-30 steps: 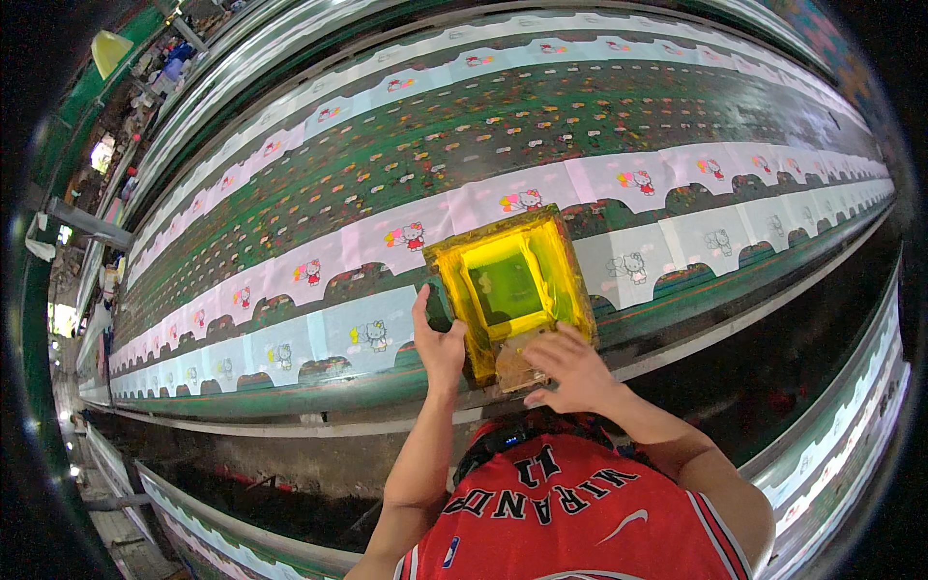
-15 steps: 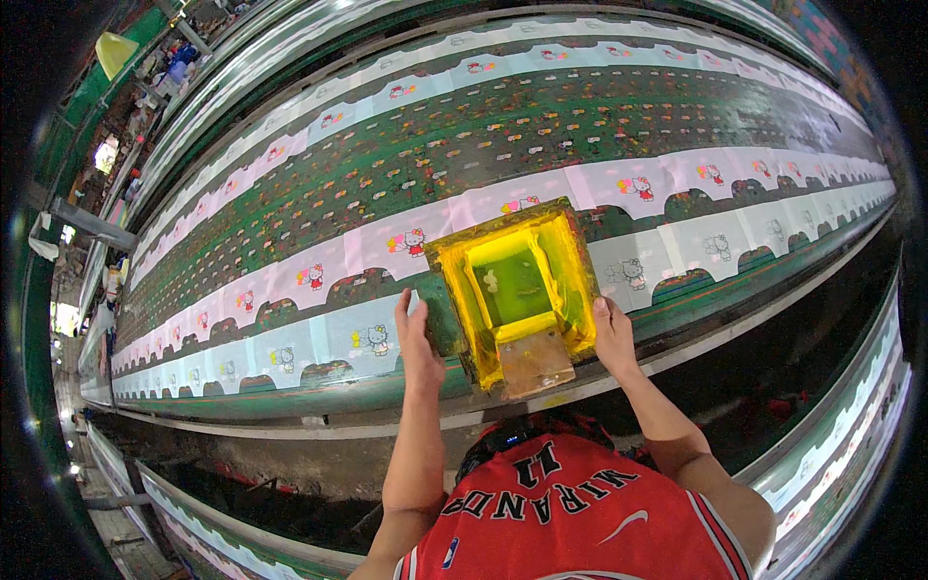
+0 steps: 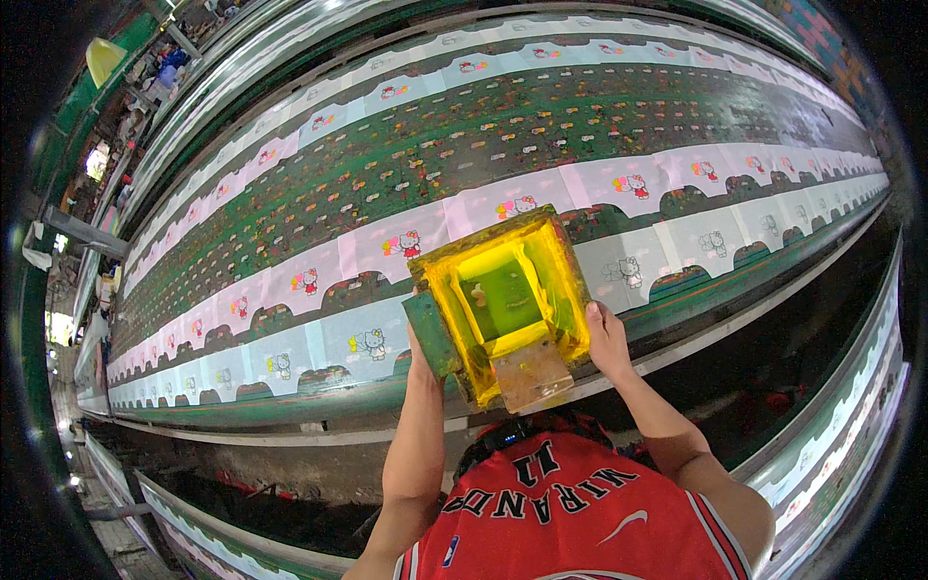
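The yellow screen-printing frame [image 3: 501,302] covers part of the printing table's [image 3: 290,402] near edge. The right hand [image 3: 608,340] grips its side, fingers hidden beneath; the left hand's [image 3: 420,360] closure, masked by a green flap [image 3: 431,334], I cannot tell.

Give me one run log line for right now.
left hand: partly hidden behind green flap; right hand: holding right side of yellow frame; brown plate: over frame's near edge

I see a long, paint-spotted green table [image 3: 619,135]. Pale sheets [image 3: 329,340] with cut-out edges line its near side, cat-printed pink sheets [image 3: 356,253] lie just behind, and more printed sheets [image 3: 433,79] run along its far side.
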A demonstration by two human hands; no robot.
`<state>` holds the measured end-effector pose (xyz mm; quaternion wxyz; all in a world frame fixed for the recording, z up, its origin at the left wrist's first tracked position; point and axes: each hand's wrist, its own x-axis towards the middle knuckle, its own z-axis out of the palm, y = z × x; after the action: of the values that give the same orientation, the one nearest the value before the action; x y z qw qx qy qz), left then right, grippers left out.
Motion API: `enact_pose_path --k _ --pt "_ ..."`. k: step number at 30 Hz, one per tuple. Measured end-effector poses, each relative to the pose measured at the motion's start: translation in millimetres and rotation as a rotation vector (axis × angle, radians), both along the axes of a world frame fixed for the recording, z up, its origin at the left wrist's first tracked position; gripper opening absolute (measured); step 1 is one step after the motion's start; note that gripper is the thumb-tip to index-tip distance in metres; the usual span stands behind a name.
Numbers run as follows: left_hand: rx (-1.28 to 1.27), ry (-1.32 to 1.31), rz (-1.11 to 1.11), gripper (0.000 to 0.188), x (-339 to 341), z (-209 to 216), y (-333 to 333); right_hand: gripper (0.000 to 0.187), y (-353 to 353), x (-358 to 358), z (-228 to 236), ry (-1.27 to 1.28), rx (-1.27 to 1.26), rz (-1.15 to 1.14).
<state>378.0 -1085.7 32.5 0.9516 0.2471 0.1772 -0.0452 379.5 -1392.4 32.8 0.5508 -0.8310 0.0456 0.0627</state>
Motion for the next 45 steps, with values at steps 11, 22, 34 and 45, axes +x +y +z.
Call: enact_pose_path --k 11,22,34,45 --pt "-0.032 -0.037 -0.009 0.047 -3.3 -32.4 23.2 0.071 2.6 -1.2 -17.7 0.027 -0.040 -0.005" --pt "0.623 0.179 0.421 0.042 -20.7 9.3 21.1 0.068 13.2 -3.1 -22.4 -0.003 0.043 -0.054" --pt "1.581 -0.002 0.106 0.099 -41.1 -2.0 9.0 0.060 17.0 -16.1 -53.3 0.065 -0.139 0.039" --pt "1.590 -0.074 0.080 0.091 -42.9 -41.5 15.7 0.030 5.3 -12.9 -61.0 -0.287 -0.434 0.170"
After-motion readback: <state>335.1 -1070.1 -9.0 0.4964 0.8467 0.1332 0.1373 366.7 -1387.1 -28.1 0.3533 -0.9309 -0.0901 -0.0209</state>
